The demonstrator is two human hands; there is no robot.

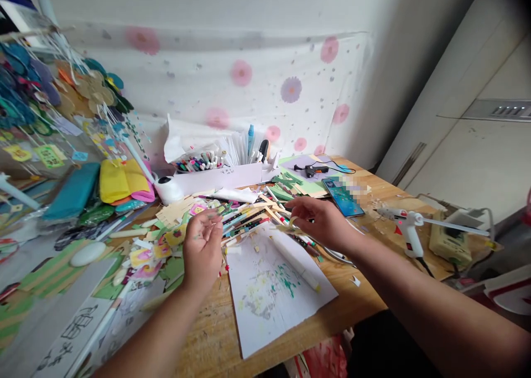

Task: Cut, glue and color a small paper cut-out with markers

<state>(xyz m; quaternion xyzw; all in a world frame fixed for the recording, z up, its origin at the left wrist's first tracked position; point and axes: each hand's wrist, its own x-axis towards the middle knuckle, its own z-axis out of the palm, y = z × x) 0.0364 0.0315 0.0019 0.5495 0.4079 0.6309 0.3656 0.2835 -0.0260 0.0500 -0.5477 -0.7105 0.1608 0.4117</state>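
My left hand (203, 248) is raised over the left edge of a paint-marked white sheet (265, 306), its fingers curled and the thumb against them; anything pinched there is too small to tell. Over the pens at the sheet's far end, my right hand (321, 220) has its fingers bent into a pinch. A small pale yellow curved piece shows at its fingertips, too blurred to name. On the sheet lies a white tube (296, 262) with a yellowish end. Loose pens and markers (249, 223) are heaped between and beyond my hands.
A phone (343, 196) lies at the back right, near a black glue gun (315, 171). Further right stands a white glue gun (410, 231). A white box (224, 179) holds markers behind the pens. Paper cutouts (145, 256) cover the left side.
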